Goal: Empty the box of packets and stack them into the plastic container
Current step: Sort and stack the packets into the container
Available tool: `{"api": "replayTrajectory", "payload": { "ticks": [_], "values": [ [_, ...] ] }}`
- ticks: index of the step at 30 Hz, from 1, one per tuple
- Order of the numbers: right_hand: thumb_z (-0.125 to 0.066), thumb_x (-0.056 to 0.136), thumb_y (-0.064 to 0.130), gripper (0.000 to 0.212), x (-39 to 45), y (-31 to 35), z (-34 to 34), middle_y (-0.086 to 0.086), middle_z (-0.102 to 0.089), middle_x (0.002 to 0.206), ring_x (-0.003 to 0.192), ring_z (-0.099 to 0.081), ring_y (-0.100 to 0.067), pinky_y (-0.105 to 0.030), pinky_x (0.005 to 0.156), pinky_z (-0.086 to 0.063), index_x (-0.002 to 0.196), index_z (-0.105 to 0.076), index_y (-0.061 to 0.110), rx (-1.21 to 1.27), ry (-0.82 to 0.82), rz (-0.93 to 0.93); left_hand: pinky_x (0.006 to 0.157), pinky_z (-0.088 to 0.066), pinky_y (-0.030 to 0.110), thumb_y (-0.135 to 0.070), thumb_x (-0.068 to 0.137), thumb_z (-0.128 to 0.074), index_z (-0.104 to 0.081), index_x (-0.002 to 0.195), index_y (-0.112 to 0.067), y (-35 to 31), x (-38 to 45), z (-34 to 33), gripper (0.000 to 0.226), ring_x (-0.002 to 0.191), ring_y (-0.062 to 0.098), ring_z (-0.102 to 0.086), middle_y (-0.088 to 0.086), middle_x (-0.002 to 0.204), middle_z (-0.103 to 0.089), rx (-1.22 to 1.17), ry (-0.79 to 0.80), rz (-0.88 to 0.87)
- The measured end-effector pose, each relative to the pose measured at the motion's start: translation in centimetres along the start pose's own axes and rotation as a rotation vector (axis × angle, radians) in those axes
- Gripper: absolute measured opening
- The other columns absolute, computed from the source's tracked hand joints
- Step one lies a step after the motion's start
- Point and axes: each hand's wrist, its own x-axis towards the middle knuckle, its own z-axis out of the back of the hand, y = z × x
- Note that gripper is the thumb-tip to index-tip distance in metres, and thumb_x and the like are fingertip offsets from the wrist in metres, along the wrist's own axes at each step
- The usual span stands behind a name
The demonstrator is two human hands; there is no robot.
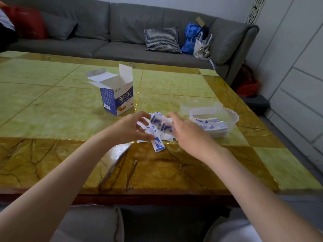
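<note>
A blue and white carton box (117,96) stands upright on the table with its top flaps open. Several small blue and white packets (158,145) lie loose on the table just in front of it. My left hand (130,127) and my right hand (187,130) hover over this pile, and both grip a blurred bunch of packets (161,122) between them. To the right stands a clear plastic container (233,117) with a stack of packets (213,125) inside.
The container's clear lid (199,103) lies behind it. The green and brown marble table (52,102) reaches a grey sofa (104,32) at the back with a checked cushion (162,40) and bags (201,42). White cabinets stand at right.
</note>
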Motion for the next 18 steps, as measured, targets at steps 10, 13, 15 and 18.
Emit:
{"api": "replayTrajectory", "payload": {
  "ticks": [10, 13, 15, 18],
  "values": [
    [-0.043, 0.096, 0.033, 0.027, -1.2, -0.7, -1.0, -0.002, -0.052, 0.11, 0.109, -0.044, -0.019, -0.031, 0.084, -0.042, 0.114, -0.052, 0.014, -0.117, 0.208, 0.044, 0.056, -0.034, 0.015, -0.024, 0.081, -0.067, -0.069, 0.096, -0.016, -0.5, -0.2, -2.0, 0.017, 0.075, 0.013, -0.05, -0.004, 0.079, -0.057, 0.426, 0.032, -0.052],
    [-0.045, 0.095, 0.038, 0.028, -1.5, -1.1, 0.0, 0.0, -0.056, 0.104, 0.1, -0.052, -0.019, -0.034, 0.076, -0.047, 0.111, -0.055, 0.018, -0.146, 0.239, -0.013, 0.058, -0.035, 0.014, -0.025, 0.08, -0.068, -0.069, 0.098, -0.016, -0.5, -0.2, -1.8, 0.02, 0.076, 0.011, -0.048, -0.005, 0.082, -0.054, 0.441, 0.007, -0.06],
    [-0.051, 0.093, 0.033, 0.023, -1.5, -1.2, 0.1, -0.001, -0.057, 0.097, 0.091, -0.056, -0.02, -0.031, 0.069, -0.045, 0.107, -0.059, 0.017, -0.062, 0.251, -0.047, 0.063, -0.041, 0.02, -0.025, 0.078, -0.07, -0.069, 0.098, -0.017, -0.6, -0.2, -1.9, 0.021, 0.077, 0.012, -0.049, -0.003, 0.085, -0.057, 0.441, 0.004, -0.068],
    [-0.057, 0.09, 0.024, 0.018, -1.5, -1.3, 0.2, 0.0, -0.054, 0.086, 0.076, -0.052, -0.015, -0.018, 0.055, -0.035, 0.105, -0.063, 0.016, 0.038, 0.263, -0.078, 0.078, -0.048, 0.032, -0.018, 0.075, -0.073, -0.069, 0.096, -0.015, -1.0, -0.2, -2.5, 0.022, 0.081, 0.014, -0.054, -0.002, 0.088, -0.056, 0.36, 0.004, -0.081]
  ]
}}
